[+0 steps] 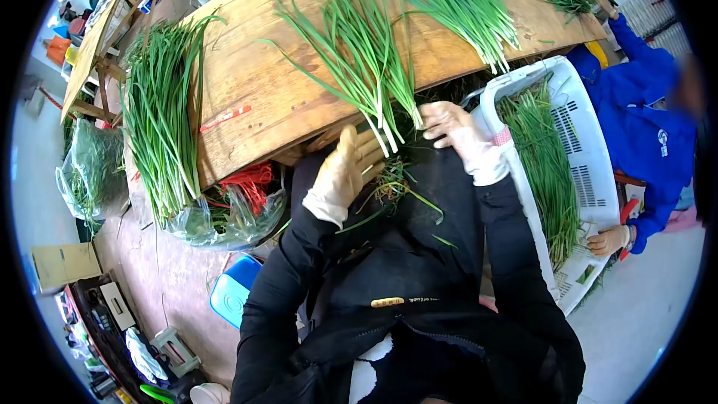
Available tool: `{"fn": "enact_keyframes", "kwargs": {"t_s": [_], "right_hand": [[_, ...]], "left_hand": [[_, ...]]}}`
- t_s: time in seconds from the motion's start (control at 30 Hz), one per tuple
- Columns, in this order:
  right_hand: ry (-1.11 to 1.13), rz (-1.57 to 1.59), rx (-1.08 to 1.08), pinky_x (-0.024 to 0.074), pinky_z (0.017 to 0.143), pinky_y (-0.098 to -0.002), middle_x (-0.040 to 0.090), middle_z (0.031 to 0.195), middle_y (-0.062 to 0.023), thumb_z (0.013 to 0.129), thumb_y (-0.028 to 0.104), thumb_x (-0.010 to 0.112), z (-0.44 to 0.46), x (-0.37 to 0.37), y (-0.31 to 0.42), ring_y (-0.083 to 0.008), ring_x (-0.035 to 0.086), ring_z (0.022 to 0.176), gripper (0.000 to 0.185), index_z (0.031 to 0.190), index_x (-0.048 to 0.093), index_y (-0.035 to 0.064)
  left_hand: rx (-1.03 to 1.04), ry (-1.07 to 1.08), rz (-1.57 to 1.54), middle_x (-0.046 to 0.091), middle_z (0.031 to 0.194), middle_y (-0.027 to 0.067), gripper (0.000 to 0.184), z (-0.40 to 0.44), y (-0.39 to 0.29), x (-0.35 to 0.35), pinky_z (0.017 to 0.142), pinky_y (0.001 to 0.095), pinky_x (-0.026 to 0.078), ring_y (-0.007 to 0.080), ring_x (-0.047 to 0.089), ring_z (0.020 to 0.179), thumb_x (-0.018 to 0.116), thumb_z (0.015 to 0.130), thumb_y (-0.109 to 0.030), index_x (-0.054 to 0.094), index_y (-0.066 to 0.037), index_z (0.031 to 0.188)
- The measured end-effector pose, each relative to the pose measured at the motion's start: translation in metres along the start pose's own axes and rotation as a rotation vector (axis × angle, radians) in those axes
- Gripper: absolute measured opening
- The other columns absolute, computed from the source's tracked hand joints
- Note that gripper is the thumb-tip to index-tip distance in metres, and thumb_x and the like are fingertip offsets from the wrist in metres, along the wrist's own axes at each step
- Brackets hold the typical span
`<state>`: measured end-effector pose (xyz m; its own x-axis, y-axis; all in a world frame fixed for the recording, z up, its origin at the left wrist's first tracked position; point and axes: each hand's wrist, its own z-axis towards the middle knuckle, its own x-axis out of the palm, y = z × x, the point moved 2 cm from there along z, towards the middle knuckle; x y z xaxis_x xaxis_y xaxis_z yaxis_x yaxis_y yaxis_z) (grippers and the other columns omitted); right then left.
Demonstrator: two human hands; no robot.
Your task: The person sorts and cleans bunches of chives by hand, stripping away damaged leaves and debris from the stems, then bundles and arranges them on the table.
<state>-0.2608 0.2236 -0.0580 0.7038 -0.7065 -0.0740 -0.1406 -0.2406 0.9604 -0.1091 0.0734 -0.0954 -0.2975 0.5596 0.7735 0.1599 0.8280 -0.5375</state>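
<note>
Both my hands wear pale gloves. My left hand (348, 168) is open, its fingers apart, just left of the white ends of a loose green-stalk bunch (366, 60) hanging over the table's near edge. On the right of those ends is my right hand (452, 131), fingers bent and apart, with nothing visible in it. It is close to the rightmost stalk ends; contact cannot be made out. Roots and leaf scraps (395, 185) lie on my dark apron (374, 269) below the hands.
The wooden table (254, 67) bears a left bundle (164, 112), a back-right bundle (456, 7) and a red strip (225, 118). Right of me stands a white crate (523, 202) of stalks. A person in blue (636, 112) has one hand at its rim. Red ties (247, 185) lie below the table's edge.
</note>
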Motion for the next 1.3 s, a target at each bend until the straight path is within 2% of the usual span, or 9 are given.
{"fn": "enact_keyframes", "kwargs": {"t_s": [0.27,0.33,0.5,0.7,0.83,0.93,1.03,1.23,1.3], "right_hand": [[-0.207,-0.156,-0.129,0.0464,0.05,-0.0268,0.056,0.084,-0.0094,0.082,0.019,0.055,0.019,0.001,0.024,-0.0142,0.057,0.061,0.023,0.099,0.052,0.0027],[-0.868,-1.33,-0.754,0.0468,0.055,-0.0322,0.054,0.087,-0.0119,0.082,0.025,0.055,0.016,-0.024,0.036,-0.0205,0.055,0.063,0.027,0.097,0.052,0.0033],[-0.327,-1.081,-0.499,0.045,0.053,-0.0367,0.056,0.061,-0.009,0.082,0.055,0.043,-0.021,0.038,0.045,-0.0264,0.058,0.059,0.051,0.068,0.057,0.0079],[-0.029,-0.668,-0.277,0.0436,0.059,-0.0358,0.058,0.063,-0.0115,0.081,0.031,0.053,0.021,0.048,0.022,-0.0287,0.058,0.063,0.031,0.071,0.057,0.0024],[-0.194,-0.517,-0.333,0.0442,0.059,-0.0348,0.059,0.067,-0.009,0.081,0.025,0.056,0.021,0.038,0.021,-0.0263,0.058,0.064,0.021,0.08,0.055,0.0043],[-0.551,-0.905,-0.755,0.0449,0.054,-0.0316,0.059,0.07,-0.007,0.08,0.021,0.06,0.004,0.04,0.036,-0.0214,0.059,0.06,0.015,0.079,0.053,0.007],[-0.41,-0.322,-0.567,0.0459,0.054,-0.0304,0.058,0.07,-0.0037,0.077,0.012,0.061,-0.01,0.036,0.033,-0.0206,0.057,0.062,0.009,0.078,0.053,0.0086],[-0.313,-1.013,-0.887,0.0434,0.048,-0.0307,0.048,0.066,-0.0024,0.077,0.02,0.058,-0.04,0.068,0.028,-0.0181,0.051,0.056,0.009,0.075,0.052,0.0134],[-0.24,-1.159,-0.955,0.0416,0.047,-0.0294,0.04,0.062,-0.0013,0.078,0.022,0.056,-0.047,0.082,0.021,-0.0156,0.047,0.053,0.011,0.072,0.05,0.0153]], "left_hand": [[0.263,-0.077,0.12,0.06,0.071,0.0012,0.008,0.01,-0.007,0.014,0.059,0.023,0.045,0.0111,0.056,0.063,0.062,0.078,-0.012,0.06,-0.005,0.082],[0.277,0.012,0.168,0.06,0.072,0.0015,0.009,0.002,0.001,0.005,0.058,0.0225,0.045,0.0095,0.055,0.063,0.064,0.075,-0.008,0.06,-0.003,0.081],[0.283,-0.099,0.187,0.058,0.073,0.0029,0.014,-0.003,0.007,0.014,0.06,0.0226,0.042,0.0099,0.052,0.064,0.063,0.074,-0.006,0.057,-0.001,0.085],[0.259,-0.058,0.105,0.059,0.09,0.0061,0.023,0.002,0.014,-0.002,0.072,0.0283,0.046,0.0152,0.055,0.076,0.066,0.075,-0.016,0.055,-0.004,0.091],[0.177,0.021,-0.142,0.059,0.102,0.012,0.034,0.006,0.007,0.019,0.074,0.0296,0.047,0.0175,0.057,0.083,0.065,0.076,-0.018,0.05,-0.004,0.103],[0.14,0.091,-0.1,0.061,0.093,0.0104,0.03,0.012,-0.001,0.025,0.066,0.0247,0.047,0.0151,0.059,0.08,0.058,0.081,-0.01,0.05,0.0,0.109],[0.319,0.014,-0.002,0.062,0.093,0.0106,0.029,0.008,0.001,0.028,0.065,0.0214,0.046,0.0128,0.058,0.076,0.056,0.083,-0.012,0.051,0.0,0.109],[0.273,0.03,-0.093,0.058,0.077,0.0016,0.062,0.011,0.008,0.005,0.064,0.0229,0.043,0.0086,0.052,0.067,0.058,0.079,-0.042,0.042,0.002,0.119],[0.268,0.033,-0.1,0.06,0.082,0.0031,0.058,0.003,0.007,0.01,0.068,0.0245,0.044,0.0104,0.055,0.073,0.062,0.079,-0.034,0.042,0.002,0.12]]}}
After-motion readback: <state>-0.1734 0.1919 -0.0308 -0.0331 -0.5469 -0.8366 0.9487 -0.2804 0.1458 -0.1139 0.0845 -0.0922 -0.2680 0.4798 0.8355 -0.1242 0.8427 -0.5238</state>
